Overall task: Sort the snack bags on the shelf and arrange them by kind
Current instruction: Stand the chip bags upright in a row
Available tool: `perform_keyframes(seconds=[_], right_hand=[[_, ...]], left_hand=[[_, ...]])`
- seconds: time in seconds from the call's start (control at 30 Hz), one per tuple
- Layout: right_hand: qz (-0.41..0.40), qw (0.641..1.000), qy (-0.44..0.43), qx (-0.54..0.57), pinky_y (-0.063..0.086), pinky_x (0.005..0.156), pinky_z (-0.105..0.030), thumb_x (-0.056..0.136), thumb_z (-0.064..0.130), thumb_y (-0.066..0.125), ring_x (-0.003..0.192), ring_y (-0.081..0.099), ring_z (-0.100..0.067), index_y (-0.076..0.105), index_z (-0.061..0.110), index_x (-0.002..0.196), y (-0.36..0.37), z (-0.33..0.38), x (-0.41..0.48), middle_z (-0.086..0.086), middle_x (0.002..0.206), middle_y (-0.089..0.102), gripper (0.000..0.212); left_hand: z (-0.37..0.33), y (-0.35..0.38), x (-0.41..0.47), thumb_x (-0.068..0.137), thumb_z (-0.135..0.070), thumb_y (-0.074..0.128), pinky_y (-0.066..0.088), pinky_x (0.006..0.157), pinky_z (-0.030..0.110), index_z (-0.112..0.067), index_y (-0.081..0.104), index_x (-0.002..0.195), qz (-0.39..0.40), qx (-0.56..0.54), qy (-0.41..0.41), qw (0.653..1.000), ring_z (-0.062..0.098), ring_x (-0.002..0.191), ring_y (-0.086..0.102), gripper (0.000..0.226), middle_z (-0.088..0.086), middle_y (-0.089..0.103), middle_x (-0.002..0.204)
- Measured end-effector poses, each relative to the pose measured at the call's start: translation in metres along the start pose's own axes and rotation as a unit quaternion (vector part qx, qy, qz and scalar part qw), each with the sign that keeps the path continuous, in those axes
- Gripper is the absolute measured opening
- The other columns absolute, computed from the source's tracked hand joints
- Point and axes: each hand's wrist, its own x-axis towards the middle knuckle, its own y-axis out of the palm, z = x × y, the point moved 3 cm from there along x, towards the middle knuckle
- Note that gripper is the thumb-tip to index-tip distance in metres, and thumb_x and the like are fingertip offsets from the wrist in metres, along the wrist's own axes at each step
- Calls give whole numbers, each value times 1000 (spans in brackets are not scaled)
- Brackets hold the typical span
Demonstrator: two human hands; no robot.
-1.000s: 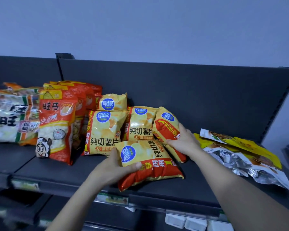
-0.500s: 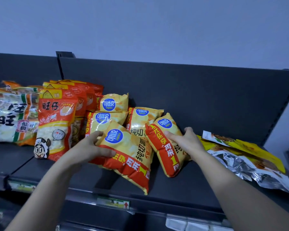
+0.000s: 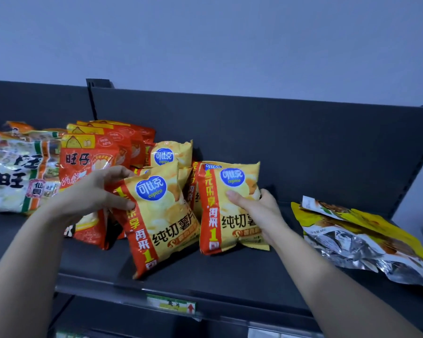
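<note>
A plain, pale blue-grey wall (image 3: 205,40) fills the upper half of the view, lit dimly and evenly with a cool cast. Below it stands a dark grey metal shelf (image 3: 230,272), its flat deck running left to right. A solid back panel (image 3: 303,132) of the same grey rises along the far side. A dark upright (image 3: 93,98) separates it from the left bay. A green-and-white label (image 3: 171,304) sits on the near front edge.
</note>
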Motion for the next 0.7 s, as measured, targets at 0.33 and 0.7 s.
perform_keyframes(seconds=[0.33, 0.7], right_hand=[[83, 996, 9, 3, 54, 92, -46, 32, 55, 94, 104, 66, -18, 48, 22, 124, 34, -22, 13, 2, 117, 66, 108], [133, 991, 5, 6, 53, 77, -33, 42, 32, 92, 100, 66, -16, 50, 25, 119, 40, -24, 9, 3, 110, 69, 88]], left_hand=[[48, 19, 5, 82, -12, 75, 45, 98, 42, -36, 28, 146, -314, 81, 87, 942, 19, 116, 53, 83, 0, 49, 134], [84, 56, -9, 29, -36, 100, 59, 77, 36, -34, 29, 142, -12, -209, -10, 978, 25, 105, 68, 133, 7, 68, 120]])
